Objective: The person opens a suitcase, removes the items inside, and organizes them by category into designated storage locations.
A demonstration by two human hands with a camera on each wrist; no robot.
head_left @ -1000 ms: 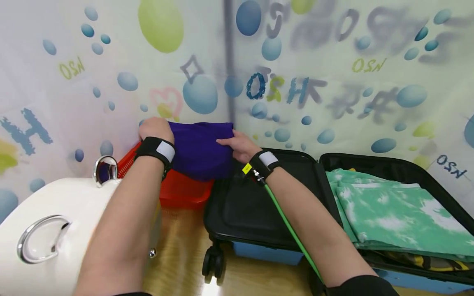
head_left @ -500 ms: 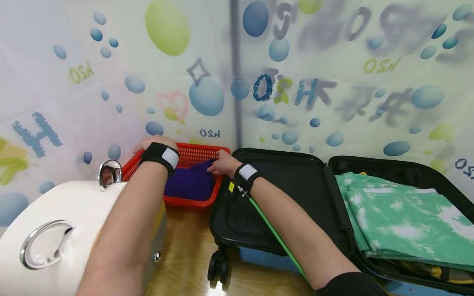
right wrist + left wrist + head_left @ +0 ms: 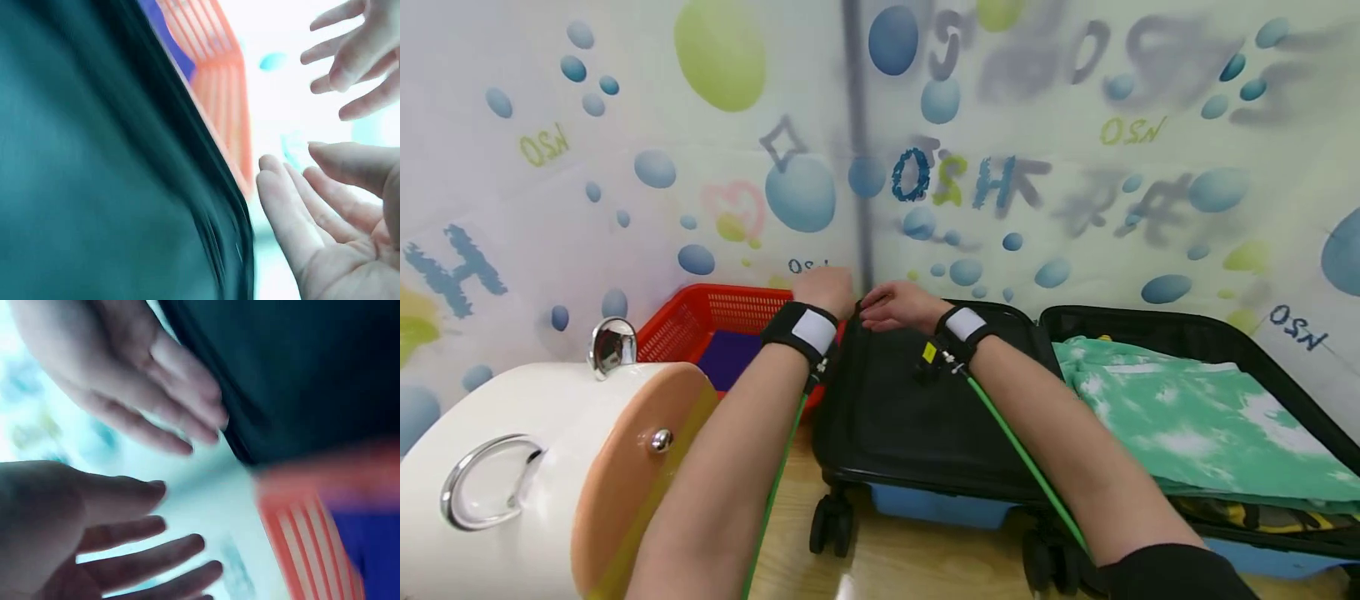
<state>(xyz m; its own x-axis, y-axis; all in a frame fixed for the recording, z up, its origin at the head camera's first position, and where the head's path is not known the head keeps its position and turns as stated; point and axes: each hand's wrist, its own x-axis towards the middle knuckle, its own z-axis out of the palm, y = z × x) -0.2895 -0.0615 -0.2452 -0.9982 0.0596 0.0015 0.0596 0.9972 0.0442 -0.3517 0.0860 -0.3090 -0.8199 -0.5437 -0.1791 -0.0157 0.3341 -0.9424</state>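
My left hand (image 3: 826, 292) is over the near back corner of the open suitcase (image 3: 925, 408), between it and the red basket (image 3: 741, 304). Close beside it is my right hand (image 3: 902, 307), above the suitcase's left half. In the left wrist view, the fingers of my left hand (image 3: 106, 531) are spread and hold nothing. The right wrist view shows my right hand (image 3: 337, 231) with relaxed fingers, apart from the left and holding nothing. Inside the basket lies a purple cloth (image 3: 727, 357), partly hidden by my left forearm.
Folded green-and-white tie-dye fabric (image 3: 1210, 417) fills the suitcase's right half, over a yellow-and-black patterned cloth (image 3: 1262, 512). At left is a white rounded box (image 3: 497, 417) with a chrome handle and wooden side. A printed curtain (image 3: 1037, 125) hangs behind.
Both hands held the purple cloth and lowered it into the red basket, then let go. The left hand has since moved right, out of the basket, towards the right hand over the suitcase.
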